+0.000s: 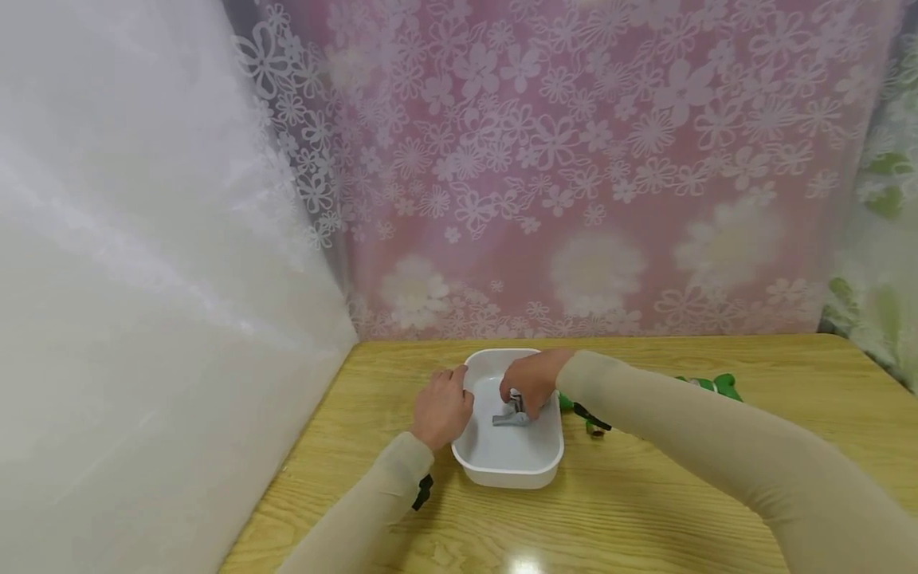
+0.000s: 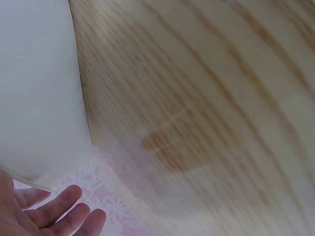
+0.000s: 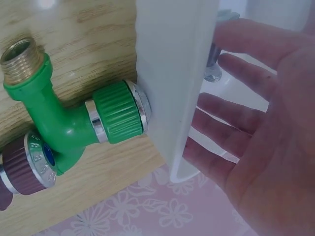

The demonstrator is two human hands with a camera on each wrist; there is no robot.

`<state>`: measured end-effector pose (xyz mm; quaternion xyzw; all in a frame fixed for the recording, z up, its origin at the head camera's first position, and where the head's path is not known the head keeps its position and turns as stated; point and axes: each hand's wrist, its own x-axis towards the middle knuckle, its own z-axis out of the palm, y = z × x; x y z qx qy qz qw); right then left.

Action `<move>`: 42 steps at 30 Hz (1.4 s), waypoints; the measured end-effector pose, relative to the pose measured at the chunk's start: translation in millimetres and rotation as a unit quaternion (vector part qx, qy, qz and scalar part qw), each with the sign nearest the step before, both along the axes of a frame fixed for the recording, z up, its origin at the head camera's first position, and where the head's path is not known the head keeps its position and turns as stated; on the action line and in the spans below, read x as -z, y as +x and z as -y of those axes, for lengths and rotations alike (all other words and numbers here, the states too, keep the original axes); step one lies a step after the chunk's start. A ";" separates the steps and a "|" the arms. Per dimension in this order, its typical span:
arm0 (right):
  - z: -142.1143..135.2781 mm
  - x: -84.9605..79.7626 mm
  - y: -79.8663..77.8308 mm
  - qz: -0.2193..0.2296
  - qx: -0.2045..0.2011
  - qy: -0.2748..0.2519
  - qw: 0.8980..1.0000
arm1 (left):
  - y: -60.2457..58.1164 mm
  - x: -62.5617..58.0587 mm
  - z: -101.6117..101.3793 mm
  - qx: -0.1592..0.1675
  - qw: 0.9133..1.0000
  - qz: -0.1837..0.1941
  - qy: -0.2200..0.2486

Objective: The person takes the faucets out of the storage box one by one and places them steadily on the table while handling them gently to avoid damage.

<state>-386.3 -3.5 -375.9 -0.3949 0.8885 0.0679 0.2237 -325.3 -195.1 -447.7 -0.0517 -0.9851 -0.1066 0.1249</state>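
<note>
A white rectangular basin (image 1: 505,478) stands on the table. My left hand (image 1: 442,406) rests at its left rim; in the left wrist view the fingers (image 2: 66,219) are spread and slightly bent beside the wall. Reaching down inside the basin, my right hand (image 1: 534,383) holds a small metal tap with a grey lever (image 1: 511,418) near the bottom. From the right wrist camera, its index finger (image 3: 251,42) touches the tap (image 3: 213,69), which the basin wall partly hides. The thumb's contact is unclear there.
Right of the basin lies a green valve (image 3: 66,130) with a brass threaded end, close to the wall. Another green piece (image 1: 724,387) lies farther right, partly behind my right sleeve. A wooden table (image 1: 402,367) is bordered by a white sheet (image 1: 215,319) and a pink flowered curtain (image 1: 502,263).
</note>
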 end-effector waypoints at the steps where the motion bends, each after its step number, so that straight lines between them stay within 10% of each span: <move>1: 0.7 0.6 -0.6 0.002 0.005 0.000 1.000 | 0.3 -0.6 -0.1 0.000 1.000 0.000 0.000; 42: 3.8 -1.2 -0.1 0.000 -0.027 -0.020 0.999 | 2.3 -2.0 -1.0 0.009 1.000 -0.009 -0.001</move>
